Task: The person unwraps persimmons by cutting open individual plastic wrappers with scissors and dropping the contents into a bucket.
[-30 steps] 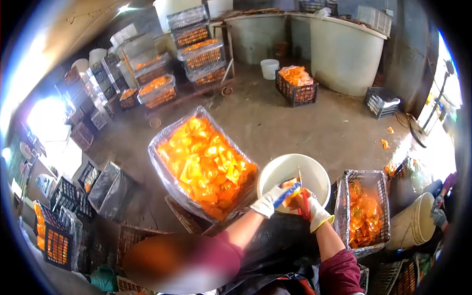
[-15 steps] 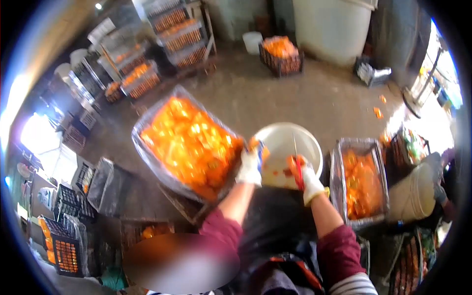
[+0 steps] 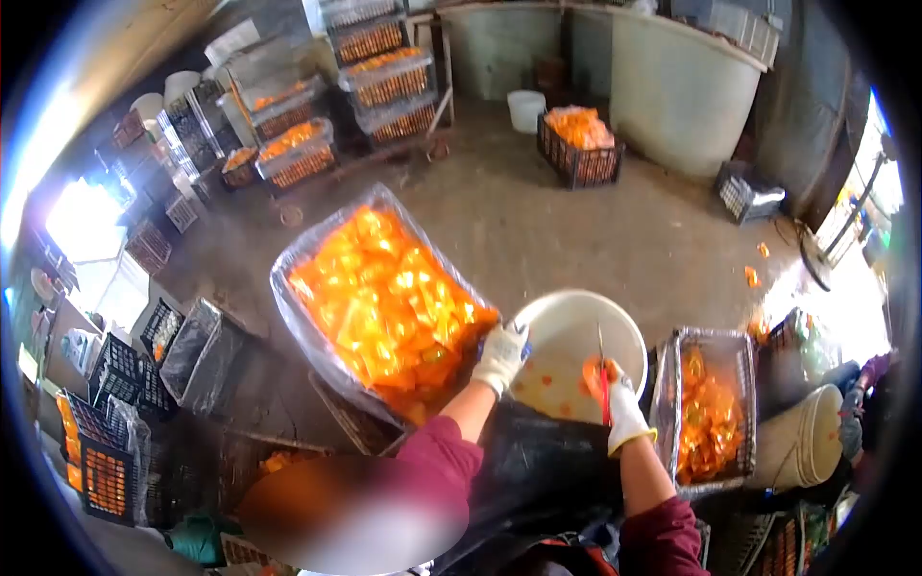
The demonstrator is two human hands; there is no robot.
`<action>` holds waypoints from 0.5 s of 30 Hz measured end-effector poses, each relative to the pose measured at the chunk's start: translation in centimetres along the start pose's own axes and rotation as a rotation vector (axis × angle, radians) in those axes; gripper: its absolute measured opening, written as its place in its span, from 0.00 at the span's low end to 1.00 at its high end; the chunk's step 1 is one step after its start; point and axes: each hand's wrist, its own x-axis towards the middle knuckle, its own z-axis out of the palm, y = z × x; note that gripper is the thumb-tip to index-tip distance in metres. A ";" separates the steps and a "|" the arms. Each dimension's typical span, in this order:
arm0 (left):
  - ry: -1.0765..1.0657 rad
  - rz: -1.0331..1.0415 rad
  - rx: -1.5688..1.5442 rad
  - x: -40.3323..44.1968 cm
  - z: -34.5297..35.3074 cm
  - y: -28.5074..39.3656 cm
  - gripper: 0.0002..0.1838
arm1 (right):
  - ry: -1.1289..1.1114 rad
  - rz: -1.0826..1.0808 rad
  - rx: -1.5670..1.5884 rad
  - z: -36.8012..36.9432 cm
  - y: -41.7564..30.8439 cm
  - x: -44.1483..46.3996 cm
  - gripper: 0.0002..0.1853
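Observation:
My right hand (image 3: 626, 408), in a white glove with a yellow cuff, closes around the red handle of a knife (image 3: 604, 389). The thin blade points up and away over a white bucket (image 3: 629, 331). An orange patch shows at these fingers; I cannot tell what it is. My left hand (image 3: 501, 357), also in a white glove, is between the bucket's left rim and a big plastic-lined crate (image 3: 312, 336) heaped with shiny orange peppers (image 3: 379, 298). Its fingers look curled, and what they hold, if anything, is hidden. Small orange bits lie in the bucket.
At right stands a lined crate (image 3: 663, 422) of orange pieces, beside a pale bucket (image 3: 816, 437) and another person's gloved hand (image 3: 852, 422). Filled crates (image 3: 389, 86) are stacked at the back left. A dark crate (image 3: 581, 163) sits on the floor ahead.
The view has shifted, so everything sits lower in it. An orange piece seen at my left hand is no longer visible there. My right hand still holds the knife over the bucket.

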 end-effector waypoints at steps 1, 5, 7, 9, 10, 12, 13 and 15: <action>-0.035 0.004 -0.033 -0.1 -1.2 0.1 0.15 | -0.050 -0.034 -0.062 0.2 -0.2 -1.2 0.14; -0.075 -0.094 -0.265 -0.1 -2.5 -1.2 0.19 | -0.044 0.022 -0.051 1.1 -1.2 -2.3 0.13; -0.191 -0.264 -0.348 -0.2 -4.6 -0.7 0.19 | -0.039 0.028 -0.036 1.0 -1.0 -2.2 0.12; 0.000 -0.368 -0.676 -0.4 -4.0 -1.0 0.16 | -0.064 0.026 -0.097 0.6 -0.8 -2.5 0.11; 0.054 -0.430 -0.754 -0.1 -3.0 -1.3 0.15 | -0.078 0.027 -0.128 0.8 -1.1 -2.8 0.11; 0.245 -0.562 -1.253 0.5 -3.7 0.4 0.11 | -0.093 0.017 -0.204 1.9 -2.5 -3.8 0.10; 0.132 -0.542 -1.951 1.6 0.6 -0.7 0.09 | -0.097 0.018 -0.244 1.9 -2.5 -4.4 0.09; -0.222 -0.977 -3.794 2.1 0.1 2.1 0.04 | -0.122 -0.081 -0.251 0.3 0.3 -2.1 0.08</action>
